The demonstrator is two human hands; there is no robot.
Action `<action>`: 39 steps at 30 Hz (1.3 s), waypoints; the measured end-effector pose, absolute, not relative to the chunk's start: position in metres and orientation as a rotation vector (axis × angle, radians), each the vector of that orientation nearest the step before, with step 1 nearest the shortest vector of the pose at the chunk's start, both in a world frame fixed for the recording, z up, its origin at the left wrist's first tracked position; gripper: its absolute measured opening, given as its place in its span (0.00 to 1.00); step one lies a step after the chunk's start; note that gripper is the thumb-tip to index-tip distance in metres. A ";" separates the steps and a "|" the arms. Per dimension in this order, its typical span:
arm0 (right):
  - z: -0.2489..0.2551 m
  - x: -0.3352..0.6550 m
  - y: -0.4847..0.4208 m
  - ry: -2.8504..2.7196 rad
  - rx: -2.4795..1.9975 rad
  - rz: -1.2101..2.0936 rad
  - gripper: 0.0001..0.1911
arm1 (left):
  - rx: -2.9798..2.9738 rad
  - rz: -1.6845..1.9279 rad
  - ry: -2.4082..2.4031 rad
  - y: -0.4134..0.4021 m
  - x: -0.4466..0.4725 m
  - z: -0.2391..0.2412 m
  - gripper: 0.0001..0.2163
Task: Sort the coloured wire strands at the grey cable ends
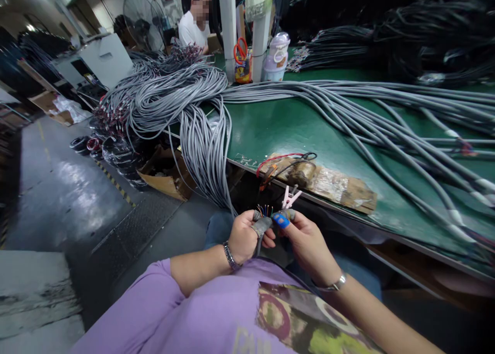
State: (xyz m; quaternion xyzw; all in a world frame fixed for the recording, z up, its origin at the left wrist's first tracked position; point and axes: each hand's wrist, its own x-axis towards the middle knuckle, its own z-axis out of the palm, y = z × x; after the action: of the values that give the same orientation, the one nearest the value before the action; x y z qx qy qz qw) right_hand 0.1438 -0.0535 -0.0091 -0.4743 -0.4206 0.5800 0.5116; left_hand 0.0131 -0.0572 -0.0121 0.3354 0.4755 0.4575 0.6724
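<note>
My left hand point(243, 236) is closed around the end of a grey cable point(258, 246), its fingertips partly wrapped in grey coverings. Thin coloured wires point(266, 209) fan upward from the cable end between my two hands. My right hand point(309, 243) is in a pinch right beside the wires, with blue tape on its thumb and a covering on a finger. What lies between its fingertips is too small to make out. Just above it, a pale pink clip point(289, 198) stands at the table edge by a worn wooden block point(328, 184).
A thick bundle of grey cables point(204, 147) hangs over the edge of the green table point(263, 132); more cables point(348, 103) run to the right. Red and black leads point(276, 160) lie by the block. A cardboard box point(166, 171) is on the floor; another person point(195, 26) sits behind.
</note>
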 end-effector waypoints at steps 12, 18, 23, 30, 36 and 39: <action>-0.013 0.165 -0.028 -0.695 -0.975 1.670 0.23 | 0.848 0.975 0.966 -0.048 0.003 0.010 0.20; 0.002 0.161 -0.018 -0.916 -0.985 1.562 0.25 | 0.829 0.887 0.910 -0.040 0.011 0.022 0.20; -0.005 0.154 -0.015 -0.847 -0.970 1.496 0.27 | 0.825 0.861 0.903 -0.034 0.015 0.019 0.20; -0.006 0.148 -0.006 -0.476 -0.756 1.768 0.23 | 0.834 0.842 0.898 -0.035 0.016 0.012 0.20; -0.002 0.144 -0.007 -0.384 -0.760 1.736 0.22 | 0.846 0.816 0.918 -0.035 0.016 0.009 0.20; -0.004 0.144 -0.009 -0.400 -0.748 1.743 0.23 | 0.858 0.825 0.924 -0.036 0.015 0.009 0.20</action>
State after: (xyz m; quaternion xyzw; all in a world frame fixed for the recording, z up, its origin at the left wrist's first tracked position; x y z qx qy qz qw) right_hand 0.1437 -0.0089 -0.0042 -0.3182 -0.1700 0.7413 0.5660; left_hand 0.0153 -0.0357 0.0086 0.3897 0.4194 0.3746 0.7293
